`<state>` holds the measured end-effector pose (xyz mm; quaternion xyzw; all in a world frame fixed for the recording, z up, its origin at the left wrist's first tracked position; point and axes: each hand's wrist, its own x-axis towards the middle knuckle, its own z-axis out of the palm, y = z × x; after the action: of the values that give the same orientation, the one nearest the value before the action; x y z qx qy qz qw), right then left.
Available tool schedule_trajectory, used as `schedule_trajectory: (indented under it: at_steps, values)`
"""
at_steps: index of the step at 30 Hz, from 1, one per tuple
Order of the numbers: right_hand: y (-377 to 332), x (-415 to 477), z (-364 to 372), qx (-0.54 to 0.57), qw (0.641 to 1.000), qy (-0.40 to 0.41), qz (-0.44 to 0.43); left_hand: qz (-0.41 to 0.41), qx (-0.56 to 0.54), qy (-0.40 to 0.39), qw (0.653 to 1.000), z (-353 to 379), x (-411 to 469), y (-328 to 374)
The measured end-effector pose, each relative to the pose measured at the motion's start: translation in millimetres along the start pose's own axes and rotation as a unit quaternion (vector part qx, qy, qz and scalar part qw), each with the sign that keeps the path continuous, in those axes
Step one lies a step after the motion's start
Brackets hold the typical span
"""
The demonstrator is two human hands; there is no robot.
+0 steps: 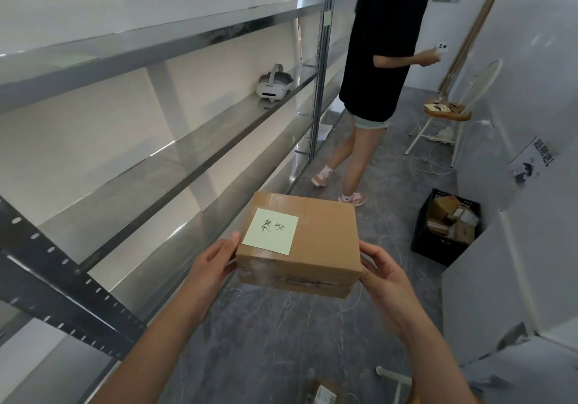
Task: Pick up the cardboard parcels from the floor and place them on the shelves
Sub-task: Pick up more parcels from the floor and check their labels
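Note:
I hold a brown cardboard parcel point(322, 241) in front of me above the floor, level and upright. A pale green sticky note point(270, 231) with handwriting sits on its top. My left hand point(212, 259) grips its left side and my right hand point(380, 270) grips its right side. The metal shelves point(175, 165) run along the left, with the parcel just right of their front edges. Another parcel point(322, 392) lies on the floor at the bottom edge.
A white headset point(274, 86) rests on a middle shelf. A person in a black shirt point(381, 59) stands ahead in the aisle. A black crate point(444, 228) with several parcels sits by the right wall. A white chair point(450, 112) and cables stand farther back.

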<state>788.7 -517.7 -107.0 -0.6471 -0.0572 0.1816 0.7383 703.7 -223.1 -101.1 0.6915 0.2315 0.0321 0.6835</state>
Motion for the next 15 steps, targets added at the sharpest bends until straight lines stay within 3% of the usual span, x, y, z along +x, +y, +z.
schedule_trajectory:
  at_steps: [15]
  values:
    - [-6.2, 13.5, 27.0, 0.015, 0.999, 0.008, -0.029, 0.043, -0.055, 0.016, 0.997, -14.9, -23.9, -3.1]
